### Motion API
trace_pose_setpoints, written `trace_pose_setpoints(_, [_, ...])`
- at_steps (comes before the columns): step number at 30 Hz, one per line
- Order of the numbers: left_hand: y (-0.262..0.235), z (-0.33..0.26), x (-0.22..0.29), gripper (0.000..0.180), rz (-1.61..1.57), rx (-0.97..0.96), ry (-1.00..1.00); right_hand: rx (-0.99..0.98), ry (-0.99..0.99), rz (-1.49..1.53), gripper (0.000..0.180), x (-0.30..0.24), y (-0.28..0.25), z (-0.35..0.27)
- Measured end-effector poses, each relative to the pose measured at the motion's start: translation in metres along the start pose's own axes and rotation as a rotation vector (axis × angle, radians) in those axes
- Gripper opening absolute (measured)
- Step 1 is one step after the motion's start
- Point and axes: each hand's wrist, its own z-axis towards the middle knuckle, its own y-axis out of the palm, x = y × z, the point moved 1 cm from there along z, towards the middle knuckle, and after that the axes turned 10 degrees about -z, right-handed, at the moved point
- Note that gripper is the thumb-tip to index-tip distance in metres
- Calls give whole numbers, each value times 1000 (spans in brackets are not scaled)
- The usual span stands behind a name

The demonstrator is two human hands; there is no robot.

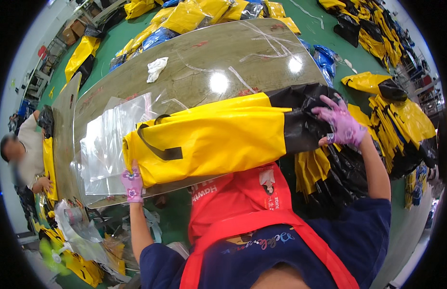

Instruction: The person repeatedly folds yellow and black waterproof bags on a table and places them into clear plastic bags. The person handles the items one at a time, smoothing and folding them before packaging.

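A large yellow-and-black bag (218, 137) of smooth, shiny sheet material lies flattened across the near side of the table, with a black strap loop (158, 147) on its yellow part. My left hand (132, 184), in a pink flowered glove with bare fingertips, is closed on the bag's lower left corner. At the other end, my right hand (343, 123), gloved alike, rests on the black part (305, 120) with its fingers spread. Clear plastic bags (108, 139) lie on the table to the left, partly under the yellow end.
The glossy table (194, 62) carries a crumpled white cloth (157, 69) and clear strips (241, 79). Yellow-and-black bags (382, 130) are heaped at the right, more (194, 17) beyond the far edge. A person (28, 144) works at the left; a green fan (52, 257) stands lower left.
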Motion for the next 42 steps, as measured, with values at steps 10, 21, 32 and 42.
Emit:
trace_pose_setpoints(10, [0,36,-33,45,305,-279,66,-357,338,53,40,55,59,87])
trace_pose_setpoints(21, [70,13,305,56,4,-424,1058,-291,364,1,45,52,70,75])
trace_pose_setpoints(32, [216,-31,342,72,-21,-722,1023,1191,953,1678,62,1,119,-16])
trace_pose_setpoints(42, [232,-40,263,35,-1639,-1173,227,387,187,25,81,-176,19,98])
